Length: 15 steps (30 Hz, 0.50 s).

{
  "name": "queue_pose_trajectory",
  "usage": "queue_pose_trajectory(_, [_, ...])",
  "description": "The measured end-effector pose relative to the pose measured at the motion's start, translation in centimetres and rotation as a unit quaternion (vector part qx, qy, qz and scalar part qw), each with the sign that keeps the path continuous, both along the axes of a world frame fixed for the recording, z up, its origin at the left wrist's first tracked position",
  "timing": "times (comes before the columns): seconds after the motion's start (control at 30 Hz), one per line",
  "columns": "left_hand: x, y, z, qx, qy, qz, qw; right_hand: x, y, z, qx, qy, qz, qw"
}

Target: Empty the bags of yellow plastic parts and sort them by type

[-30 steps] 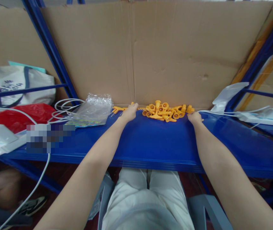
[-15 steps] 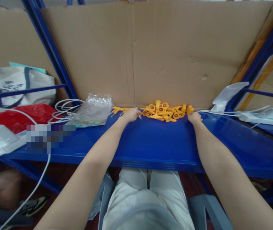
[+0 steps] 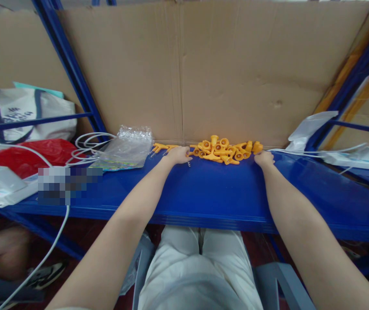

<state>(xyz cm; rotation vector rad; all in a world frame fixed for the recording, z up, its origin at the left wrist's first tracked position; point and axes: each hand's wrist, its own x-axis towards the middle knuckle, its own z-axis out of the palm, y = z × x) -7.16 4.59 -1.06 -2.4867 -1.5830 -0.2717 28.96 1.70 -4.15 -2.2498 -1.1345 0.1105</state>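
Observation:
A heap of small orange plastic parts (image 3: 223, 150) lies at the back of the blue shelf (image 3: 210, 193), against the cardboard wall. My left hand (image 3: 178, 155) rests at the heap's left end, fingers curled, with a small metal spring (image 3: 189, 163) showing at its fingertips. A few more orange parts (image 3: 160, 147) lie just left of that hand. My right hand (image 3: 263, 158) sits at the heap's right end, fingers curled against an orange part (image 3: 257, 147); its fingertips are hidden.
A clear plastic bag (image 3: 124, 148) and coiled white cables (image 3: 85, 144) lie to the left, with a red bag (image 3: 26, 157), a white tote (image 3: 26, 114) and a white charger (image 3: 1, 185). White bags and a power strip (image 3: 352, 160) sit on the right. Another person's leg (image 3: 0, 254) is at lower left.
My left hand has drawn back slightly from the wall toward me, and a small spring now shows at its fingertips. My right hand has barely moved.

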Motion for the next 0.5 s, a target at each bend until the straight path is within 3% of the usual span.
queue_pose_trajectory(0.1, [0.03, -0.08, 0.40, -0.009, 0.028, 0.032, 0.999, 0.04, 0.12, -0.04, -0.005, 0.000, 0.005, 1.000])
queue_pose_trajectory(0.3, [0.26, -0.59, 1.07, -0.153, 0.030, 0.051, 0.986, -0.03, 0.33, -0.18, -0.030, -0.010, 0.035, 0.999])
queue_pose_trajectory(0.5, [-0.10, 0.00, 0.36, -0.050, 0.022, 0.065, 0.996, -0.16, 0.25, -0.12, -0.035, -0.014, 0.032, 0.999])
